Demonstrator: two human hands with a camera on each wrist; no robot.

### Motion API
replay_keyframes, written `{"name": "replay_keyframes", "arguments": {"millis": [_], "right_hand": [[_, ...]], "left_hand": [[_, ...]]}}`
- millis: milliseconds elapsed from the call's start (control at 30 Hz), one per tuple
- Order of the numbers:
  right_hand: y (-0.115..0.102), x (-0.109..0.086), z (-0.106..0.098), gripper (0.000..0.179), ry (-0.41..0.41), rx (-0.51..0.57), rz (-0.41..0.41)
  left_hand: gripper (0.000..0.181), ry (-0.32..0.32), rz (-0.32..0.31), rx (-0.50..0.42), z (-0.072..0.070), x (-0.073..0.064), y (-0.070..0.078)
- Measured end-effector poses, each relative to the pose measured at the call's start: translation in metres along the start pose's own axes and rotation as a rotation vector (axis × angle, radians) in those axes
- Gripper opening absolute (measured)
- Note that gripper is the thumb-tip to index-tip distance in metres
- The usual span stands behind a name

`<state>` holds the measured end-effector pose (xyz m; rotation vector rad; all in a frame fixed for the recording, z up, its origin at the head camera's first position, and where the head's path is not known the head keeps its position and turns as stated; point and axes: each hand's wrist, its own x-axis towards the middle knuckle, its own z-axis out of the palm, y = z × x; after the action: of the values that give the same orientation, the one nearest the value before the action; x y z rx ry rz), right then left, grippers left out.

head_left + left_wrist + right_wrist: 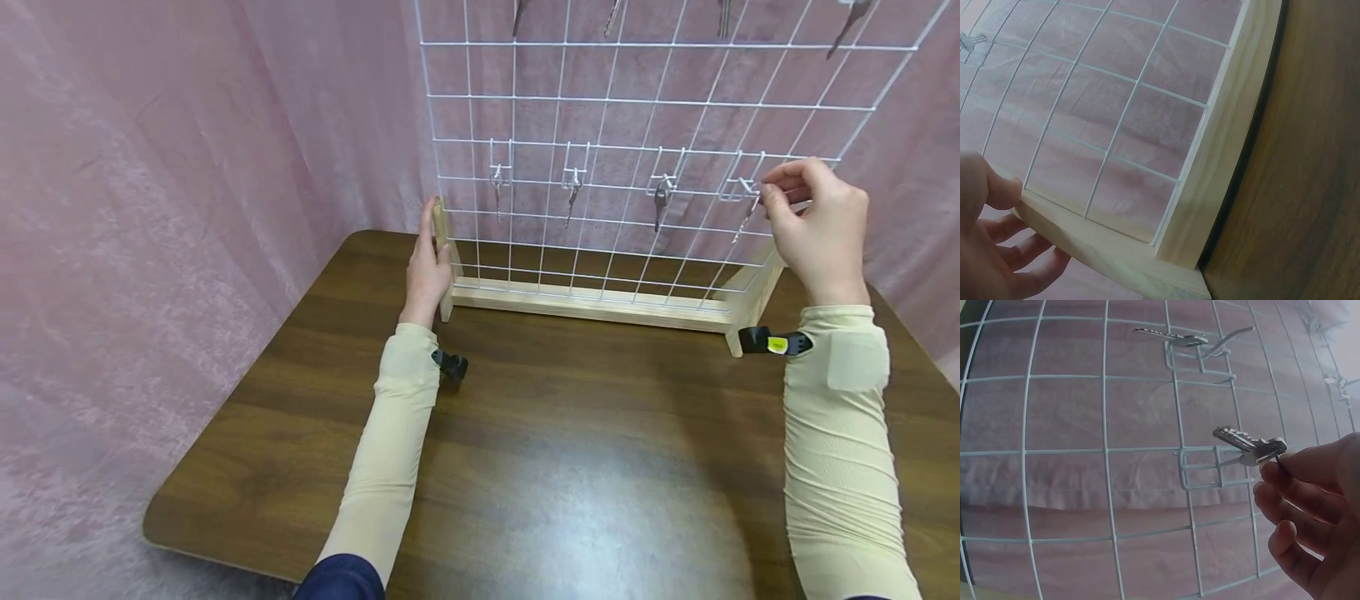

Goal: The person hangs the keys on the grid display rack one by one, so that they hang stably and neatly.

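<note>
In the head view my right hand (821, 221) is beside the rightmost hook of the lower row on a white wire grid (656, 148). Thumb and forefinger pinch a small ring with a silver key (1244, 441) hanging from it. The key is beside the hook (1200, 467); whether the ring is around the hook's prong I cannot tell. My left hand (427, 282) grips the left side piece of the wooden stand (1094, 247), thumb on one face and fingers curled behind. Other keys (661, 204) hang from the hooks to the left.
More keys (847, 29) hang higher on the grid, partly cut off by the frame. The stand's wooden crossbar (592, 304) lies low across a brown wooden table (570, 433). A pink curtain (330, 117) hangs behind.
</note>
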<state>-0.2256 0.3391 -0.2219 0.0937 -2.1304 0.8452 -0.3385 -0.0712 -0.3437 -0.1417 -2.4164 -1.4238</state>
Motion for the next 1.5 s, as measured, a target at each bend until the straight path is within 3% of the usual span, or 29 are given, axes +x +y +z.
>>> {"name": "replay_keyframes", "arguments": {"millis": [200, 433, 700, 833, 1033, 1233, 1500], "right_hand": [[0.005, 0.001, 0.001, 0.024, -0.027, -0.002, 0.033], [0.009, -0.011, -0.001, 0.02, 0.049, -0.005, 0.076], [-0.005, -0.033, 0.004, 0.021, 0.01, 0.073, -0.018], [-0.016, -0.04, 0.01, 0.019, -0.065, 0.05, -0.101], [-0.022, -0.05, 0.023, 0.02, -0.288, -0.196, -0.21], [-0.013, -0.065, 0.039, 0.017, -0.513, -0.268, -0.202], [-0.001, -0.076, 0.052, 0.02, -0.604, -0.324, -0.239]], "left_hand": [[0.077, 0.002, 0.002, 0.0, 0.003, 0.0, 0.0], [0.077, -0.007, -0.003, -0.005, 0.004, -0.002, 0.001], [0.076, -0.02, 0.002, -0.025, 0.001, -0.001, 0.001], [0.076, -0.036, 0.012, -0.038, 0.0, 0.001, 0.0], [0.078, -0.068, 0.033, -0.06, -0.005, 0.003, -0.001], [0.075, -0.055, 0.054, -0.046, -0.012, 0.003, 0.009], [0.07, -0.035, 0.008, 0.018, -0.019, -0.002, 0.027]]}}
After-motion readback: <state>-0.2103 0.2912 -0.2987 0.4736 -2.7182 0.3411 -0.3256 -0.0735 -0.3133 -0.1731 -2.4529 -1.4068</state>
